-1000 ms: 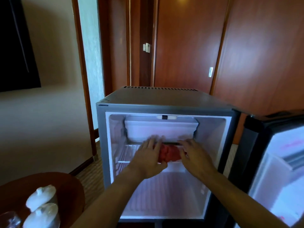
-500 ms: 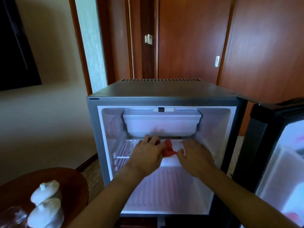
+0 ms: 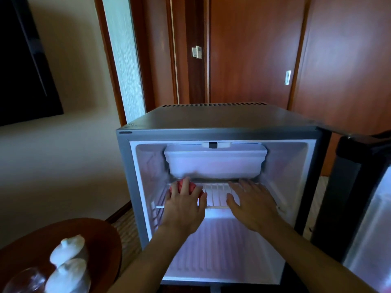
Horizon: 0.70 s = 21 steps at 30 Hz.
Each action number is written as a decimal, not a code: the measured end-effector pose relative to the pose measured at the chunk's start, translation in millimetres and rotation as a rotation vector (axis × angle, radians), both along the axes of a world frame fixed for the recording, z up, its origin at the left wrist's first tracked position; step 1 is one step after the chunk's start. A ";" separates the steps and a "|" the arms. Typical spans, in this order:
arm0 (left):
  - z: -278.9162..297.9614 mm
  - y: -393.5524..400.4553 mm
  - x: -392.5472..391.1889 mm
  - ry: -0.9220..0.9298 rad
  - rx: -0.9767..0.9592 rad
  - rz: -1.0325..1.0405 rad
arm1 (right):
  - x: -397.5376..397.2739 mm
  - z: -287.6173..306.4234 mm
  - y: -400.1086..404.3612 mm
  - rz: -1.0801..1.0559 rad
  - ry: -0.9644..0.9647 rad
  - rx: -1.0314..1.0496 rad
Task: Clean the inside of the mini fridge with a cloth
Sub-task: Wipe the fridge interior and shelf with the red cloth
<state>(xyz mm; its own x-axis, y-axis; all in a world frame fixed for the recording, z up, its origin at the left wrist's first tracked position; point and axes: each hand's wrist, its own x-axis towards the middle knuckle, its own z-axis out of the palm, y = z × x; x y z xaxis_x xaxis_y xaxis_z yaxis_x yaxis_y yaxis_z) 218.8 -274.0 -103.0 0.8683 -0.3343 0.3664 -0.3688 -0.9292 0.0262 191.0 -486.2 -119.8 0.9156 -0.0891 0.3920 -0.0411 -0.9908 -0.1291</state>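
On the wire shelf (image 3: 213, 193) halfway up the mini fridge (image 3: 222, 132), a red cloth (image 3: 191, 187) lies bunched under the person's left hand (image 3: 186, 206). That hand presses down on it with the fingers draped over the top, so only scraps of red show between and beside them. The right hand (image 3: 251, 201) lies flat on the same shelf with fingers spread and nothing in it, well apart from the cloth.

I'd judge the cloth soft, light and limp: it will crumple into whatever shape the palm gives it and will drag rather than slide on the thin wires, so it could snag in the gaps. It is best taken from above as a wad, palm on top and fingertips tucked round the far edge, much as the left hand has it now. The shelf looks like a loose wire rack that might rattle or tip if pushed hard at its front rail; the flat right hand seems well placed to steady it.

By my count: one cloth, one wire shelf, one white tray (image 3: 214, 161) hanging under the fridge ceiling, and one fridge door (image 3: 364, 208) swung open to the right. Off to the left stands a round wooden bench (image 3: 101, 240) with two white lidded cups (image 3: 67, 246) and what looks like one glass (image 3: 21, 282), too blurred to be sure.
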 end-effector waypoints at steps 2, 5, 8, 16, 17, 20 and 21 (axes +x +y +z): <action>2.5 -4.7 16.9 0.025 -0.007 -0.007 | -0.9 0.9 0.1 -0.002 0.006 0.006; 9.5 -11.0 30.3 0.057 0.036 -0.008 | -1.3 2.1 0.2 -0.005 0.000 -0.006; 6.9 5.4 22.7 0.038 -0.110 -0.134 | -3.0 2.6 -0.4 -0.003 0.002 0.009; -6.4 34.5 -2.2 -0.052 -0.315 -0.265 | -1.6 4.4 -0.9 0.001 0.049 0.007; -6.7 32.1 1.2 -0.048 -0.319 -0.237 | -1.5 4.9 -0.6 0.002 0.053 0.003; -4.9 24.7 20.5 0.017 -0.303 -0.178 | -1.1 4.8 -1.4 0.005 0.044 0.002; -3.9 22.1 28.4 0.037 -0.276 -0.174 | -1.2 4.0 -1.6 0.004 0.039 -0.001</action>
